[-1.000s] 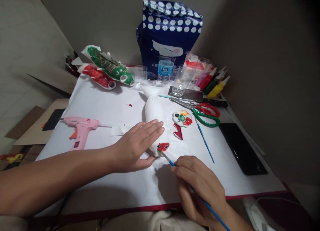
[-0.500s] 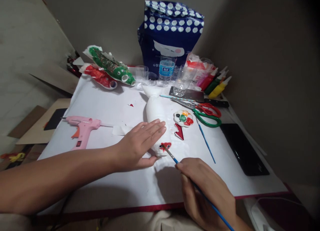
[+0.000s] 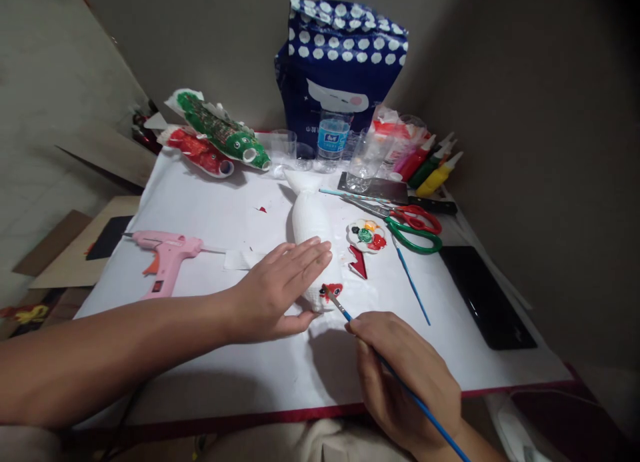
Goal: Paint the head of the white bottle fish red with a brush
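Note:
A white fish figure (image 3: 311,221) lies on the table with its tail pointing away from me. Red paint and dark-centred eyes mark its near end. My left hand (image 3: 280,285) rests across the body, fingers over the top and thumb at the near end, gripping it in place. Between the fingers of my right hand (image 3: 407,375) is a blue-handled paintbrush (image 3: 420,403), its bristles touching the red paint beside one eye. The flower-shaped palette (image 3: 367,236) with green, red, orange and black paint sits right of the fish, above a red scrap (image 3: 358,263).
A pink glue gun (image 3: 167,255) lies left. Green and red painted fish (image 3: 235,142) lie at the back left. Scissors (image 3: 415,232), a knife (image 3: 375,187), a second brush (image 3: 413,282), a black phone (image 3: 487,295) and paint bottles (image 3: 440,172) occupy the right; plastic cups (image 3: 283,154) stand behind.
My right hand has shifted slightly left and up with the paintbrush, whose tip stays by the eye. My left hand remains on the fish.

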`<state>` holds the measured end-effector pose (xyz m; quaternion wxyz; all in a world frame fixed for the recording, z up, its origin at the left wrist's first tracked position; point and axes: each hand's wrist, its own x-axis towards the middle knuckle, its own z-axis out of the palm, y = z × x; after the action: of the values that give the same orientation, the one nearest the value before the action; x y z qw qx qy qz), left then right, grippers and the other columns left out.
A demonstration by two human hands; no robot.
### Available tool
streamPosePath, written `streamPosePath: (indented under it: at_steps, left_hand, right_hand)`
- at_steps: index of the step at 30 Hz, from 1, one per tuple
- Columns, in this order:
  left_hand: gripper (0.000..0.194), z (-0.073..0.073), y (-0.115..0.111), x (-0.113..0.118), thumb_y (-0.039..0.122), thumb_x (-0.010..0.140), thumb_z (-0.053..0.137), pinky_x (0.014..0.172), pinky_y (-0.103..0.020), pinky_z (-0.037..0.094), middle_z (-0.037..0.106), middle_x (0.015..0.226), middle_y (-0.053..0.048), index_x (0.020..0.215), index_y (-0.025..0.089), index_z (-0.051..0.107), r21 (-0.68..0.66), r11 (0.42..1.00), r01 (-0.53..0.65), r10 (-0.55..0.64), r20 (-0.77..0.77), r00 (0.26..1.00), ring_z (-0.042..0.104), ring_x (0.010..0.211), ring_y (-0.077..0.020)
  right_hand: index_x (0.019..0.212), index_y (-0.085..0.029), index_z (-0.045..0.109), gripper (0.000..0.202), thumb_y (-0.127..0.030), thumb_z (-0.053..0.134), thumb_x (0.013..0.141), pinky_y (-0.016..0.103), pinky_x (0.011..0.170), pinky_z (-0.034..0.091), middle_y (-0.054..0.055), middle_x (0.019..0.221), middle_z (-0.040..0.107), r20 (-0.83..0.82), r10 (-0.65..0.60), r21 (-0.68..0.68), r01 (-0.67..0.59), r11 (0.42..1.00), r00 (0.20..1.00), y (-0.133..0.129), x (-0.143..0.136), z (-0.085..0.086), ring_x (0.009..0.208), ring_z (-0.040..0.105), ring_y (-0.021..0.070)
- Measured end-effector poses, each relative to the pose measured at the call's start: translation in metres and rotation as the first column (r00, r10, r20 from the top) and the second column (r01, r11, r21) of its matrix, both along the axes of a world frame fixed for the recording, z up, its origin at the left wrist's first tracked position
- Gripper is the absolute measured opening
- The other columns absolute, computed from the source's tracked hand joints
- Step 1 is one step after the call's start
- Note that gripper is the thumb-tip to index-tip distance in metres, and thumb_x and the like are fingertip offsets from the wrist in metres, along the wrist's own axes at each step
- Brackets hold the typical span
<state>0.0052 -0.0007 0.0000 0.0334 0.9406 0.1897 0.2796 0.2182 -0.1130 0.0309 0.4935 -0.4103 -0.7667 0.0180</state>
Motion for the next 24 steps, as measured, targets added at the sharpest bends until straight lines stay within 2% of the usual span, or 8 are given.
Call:
streamPosePath:
  at_steps: [6, 13, 19, 24]
  left_hand:
    - [0.09, 0.0007, 0.0003, -0.0003, 0.028, 0.088, 0.066, 0.115, -0.054, 0.044, 0.049, 0.157, -0.027, 0.164, 0.008, 0.022, 0.006, 1.0, 0.01, -0.01, 0.004, 1.0, 0.042, 0.151, -0.037]
    - [0.089, 0.0018, 0.0005, -0.0004, 0.027, 0.088, 0.067, 0.117, -0.054, 0.043, 0.049, 0.157, -0.027, 0.164, 0.008, 0.023, -0.016, 1.0, 0.022, -0.022, 0.014, 1.0, 0.042, 0.151, -0.0375]
    - [0.085, 0.0022, 0.0003, 0.0, 0.029, 0.092, 0.065, 0.116, -0.054, 0.043, 0.049, 0.157, -0.027, 0.163, 0.008, 0.024, -0.011, 1.0, 0.01, -0.01, 0.003, 1.0, 0.042, 0.152, -0.0362]
    - [0.084, 0.003, -0.0002, 0.0007, 0.03, 0.094, 0.062, 0.116, -0.054, 0.043, 0.049, 0.157, -0.026, 0.164, 0.01, 0.021, -0.002, 1.0, 0.007, -0.007, 0.006, 1.0, 0.041, 0.152, -0.0357]
  right_hand:
    - [0.115, -0.011, 0.066, 0.035, 0.007, 0.057, 0.086, 0.03, 0.071, 0.065, 0.01, 0.086, 0.075, -0.002, 0.04, 0.014, -0.04, 0.999, 0.999, -0.0012, -0.0022, -0.0014, 0.079, 0.074, 0.0192]
    - [0.117, -0.006, 0.065, 0.035, 0.006, 0.057, 0.085, 0.034, 0.072, 0.066, 0.014, 0.086, 0.075, 0.082, 0.08, 0.07, -0.086, 0.994, 0.993, 0.0003, -0.0023, -0.006, 0.085, 0.073, 0.0223]
    - [0.12, -0.001, 0.063, 0.034, 0.005, 0.053, 0.089, 0.036, 0.076, 0.065, 0.018, 0.094, 0.075, 0.155, 0.135, 0.02, -0.14, 0.99, 0.979, -0.0025, 0.0023, -0.0079, 0.092, 0.073, 0.0238]
    - [0.117, 0.001, 0.065, 0.028, 0.002, 0.052, 0.093, 0.035, 0.077, 0.063, 0.019, 0.097, 0.075, 0.199, 0.126, 0.027, -0.134, 0.991, 0.972, -0.0044, 0.0022, -0.0075, 0.094, 0.071, 0.0242]
